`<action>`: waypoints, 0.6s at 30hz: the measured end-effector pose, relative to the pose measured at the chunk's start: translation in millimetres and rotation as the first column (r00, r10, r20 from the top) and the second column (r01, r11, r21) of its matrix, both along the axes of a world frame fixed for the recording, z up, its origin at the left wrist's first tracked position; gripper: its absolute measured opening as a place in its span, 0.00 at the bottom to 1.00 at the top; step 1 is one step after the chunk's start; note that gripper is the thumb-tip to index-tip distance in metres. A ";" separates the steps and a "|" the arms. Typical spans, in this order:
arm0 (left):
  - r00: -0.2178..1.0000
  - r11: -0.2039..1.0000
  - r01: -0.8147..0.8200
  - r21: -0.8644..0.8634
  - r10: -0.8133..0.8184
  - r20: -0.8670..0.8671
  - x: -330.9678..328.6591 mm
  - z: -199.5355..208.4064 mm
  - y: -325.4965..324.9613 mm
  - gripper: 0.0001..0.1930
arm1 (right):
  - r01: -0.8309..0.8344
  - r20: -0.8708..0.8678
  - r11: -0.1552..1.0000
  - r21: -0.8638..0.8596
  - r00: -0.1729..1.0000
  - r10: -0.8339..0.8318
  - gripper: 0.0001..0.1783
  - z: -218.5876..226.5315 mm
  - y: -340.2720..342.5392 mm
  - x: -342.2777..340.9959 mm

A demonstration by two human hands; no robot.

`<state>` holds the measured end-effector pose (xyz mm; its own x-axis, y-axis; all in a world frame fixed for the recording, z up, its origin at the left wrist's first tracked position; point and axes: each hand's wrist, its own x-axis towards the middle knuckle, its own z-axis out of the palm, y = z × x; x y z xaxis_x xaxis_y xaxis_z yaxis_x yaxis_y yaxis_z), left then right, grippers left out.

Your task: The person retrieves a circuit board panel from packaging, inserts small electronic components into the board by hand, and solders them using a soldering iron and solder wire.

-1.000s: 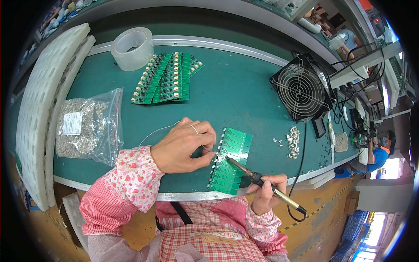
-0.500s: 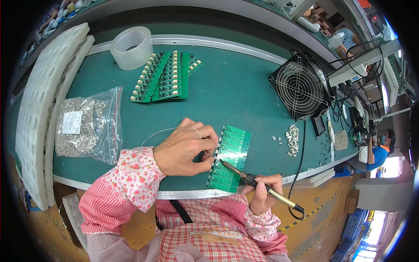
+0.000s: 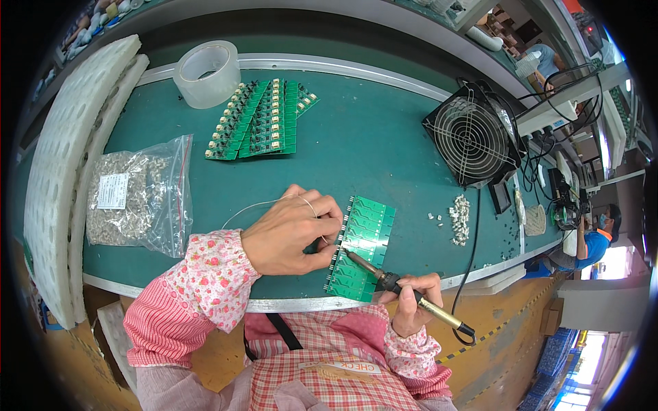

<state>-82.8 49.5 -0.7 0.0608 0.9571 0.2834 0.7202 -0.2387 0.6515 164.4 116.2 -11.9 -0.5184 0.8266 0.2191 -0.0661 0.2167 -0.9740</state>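
A green circuit board panel [image 3: 363,236] lies on the green bench mat near its front edge, a row of pins along its left side. My left hand [image 3: 295,229] is closed at that pin edge, with a thin solder wire [image 3: 250,207] looping over its back and running between the fingers. In my right hand [image 3: 415,301] is a soldering iron [image 3: 391,281], gripped by its handle like a pen. Its tip meets the board's left edge, close to my left fingertips; whether it touches a pin is too small to tell.
Populated circuit boards [image 3: 264,120] are stacked at the back, beside a roll of clear tape [image 3: 207,75]. A bag of small connectors [image 3: 137,198] and white foam trays [image 3: 82,178] stand left. Right are loose white connectors [image 3: 460,220], a fan [image 3: 471,133] and the iron's cable [image 3: 473,260]. Another person [image 3: 593,240] sits farther right.
The soldering iron and my right hand have shifted very slightly left. My left hand and the board stay almost where they were.
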 end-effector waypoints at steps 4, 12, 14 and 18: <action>1.000 1.000 0.003 0.017 -0.003 0.012 0.6 0.2 -0.2 0.08 | -0.010 -0.016 1.000 0.011 1.000 0.011 0.08 -1.7 0.8 0.0; 1.000 1.000 -0.018 -0.005 0.018 0.021 0.5 0.4 0.4 0.08 | 0.029 -0.101 0.998 -0.048 0.994 -0.034 0.08 -3.0 -0.4 -0.1; 1.000 1.000 -0.013 0.002 0.013 0.020 0.6 -0.8 0.5 0.08 | 0.026 -0.048 0.999 -0.038 0.998 -0.028 0.08 0.9 -0.7 -0.2; 1.000 1.000 -0.020 0.017 0.020 0.003 2.2 -1.4 0.6 0.08 | 0.025 0.005 0.999 -0.027 1.000 -0.025 0.06 0.2 -1.1 -0.2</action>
<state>-80.5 50.1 -2.1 0.0409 0.9532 0.2995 0.7231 -0.2351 0.6495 164.3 115.2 -11.7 -0.4986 0.8449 0.1936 -0.0560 0.1914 -0.9799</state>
